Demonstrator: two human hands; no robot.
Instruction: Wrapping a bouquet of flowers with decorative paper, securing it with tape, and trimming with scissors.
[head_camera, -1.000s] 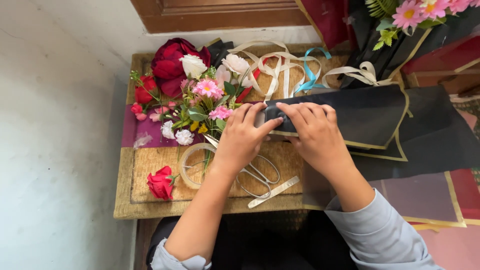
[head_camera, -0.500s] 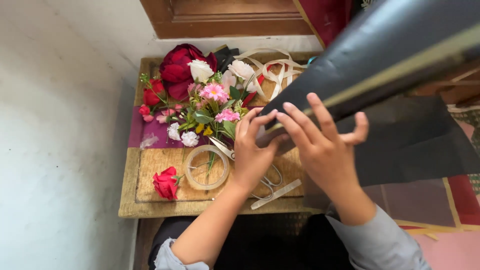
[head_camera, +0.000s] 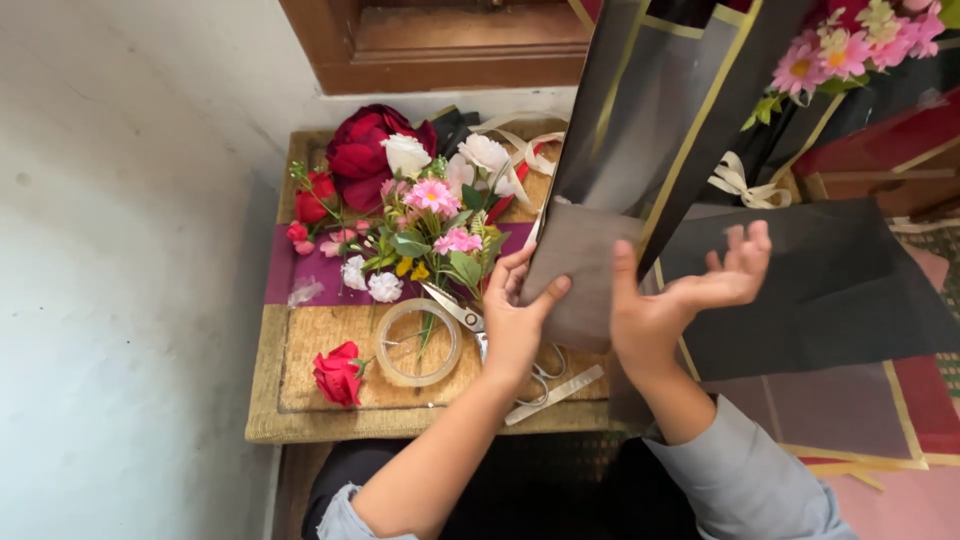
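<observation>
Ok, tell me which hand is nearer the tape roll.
Left. The left hand holds the dark wrapping sheet just right of the tape roll; the right hand is farther right, beyond the left.

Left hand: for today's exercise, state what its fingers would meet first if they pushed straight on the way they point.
The left hand points up and right; its fingers already touch the black gold-edged wrapping sheet, so that comes first. Depth beyond is unclear.

That black wrapping sheet (head_camera: 640, 130) looks like glossy, smooth plastic film with gold edging. The mat (head_camera: 330, 345) is rough woven fibre, the scissors (head_camera: 470, 318) shiny metal, and the tape roll (head_camera: 417, 343) clear plastic.
</observation>
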